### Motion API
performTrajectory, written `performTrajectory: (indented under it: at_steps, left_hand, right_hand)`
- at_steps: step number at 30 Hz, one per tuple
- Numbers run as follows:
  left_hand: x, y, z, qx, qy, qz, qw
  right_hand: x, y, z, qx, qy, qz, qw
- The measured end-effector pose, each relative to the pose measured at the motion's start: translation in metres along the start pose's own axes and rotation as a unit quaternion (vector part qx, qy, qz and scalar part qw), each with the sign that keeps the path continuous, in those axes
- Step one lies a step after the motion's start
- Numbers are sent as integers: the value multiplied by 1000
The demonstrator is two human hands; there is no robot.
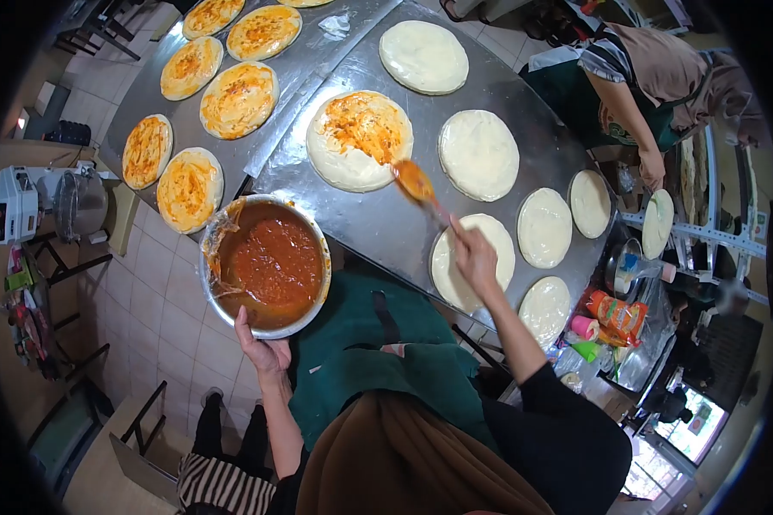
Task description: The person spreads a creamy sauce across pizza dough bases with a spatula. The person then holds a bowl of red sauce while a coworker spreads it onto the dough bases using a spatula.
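Nearest, left of centre, the left hand (266, 351) cups one sauce bowl (294, 329); at centre, the right hand's grip (475, 253) is closed around one spoon (415, 181), long axis slanting up-left toward the single half-coated round (350, 142), upper centre, nearer this hand. Around and beyond, on the tabletop (361, 236): six plain rounds (478, 155), centre to right; seven coated rounds (239, 99), upper left, topmost cropped.

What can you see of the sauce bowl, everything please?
The sauce bowl is round, silvery and metal-looking, its rim smeared. Glossy orange-red sauce covers its bottom; shiny film or residue clings to the left inner wall. It is uncovered, mouth up, by the near edge of the metal table; contact there is unclear. The left grip supports its near side, thumb at the rim.
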State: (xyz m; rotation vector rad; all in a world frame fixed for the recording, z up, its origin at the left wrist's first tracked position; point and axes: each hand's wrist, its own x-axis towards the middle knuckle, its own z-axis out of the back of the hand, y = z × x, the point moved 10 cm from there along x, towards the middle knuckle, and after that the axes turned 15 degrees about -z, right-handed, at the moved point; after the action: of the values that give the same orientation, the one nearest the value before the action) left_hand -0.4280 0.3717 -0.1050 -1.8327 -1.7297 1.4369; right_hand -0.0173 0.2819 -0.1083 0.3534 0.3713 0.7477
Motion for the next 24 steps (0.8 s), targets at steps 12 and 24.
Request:
performTrajectory:
  at_steps: [12,24]
  left_hand:
    - [1,-2,4,-4,-3,-5,1000]
    - [-1,-1,3,-8,1,1,1000]
  right_hand:
    - [-6,10,11,59,38,-40,997]
    - [31,13,10,-22,28,31,999]
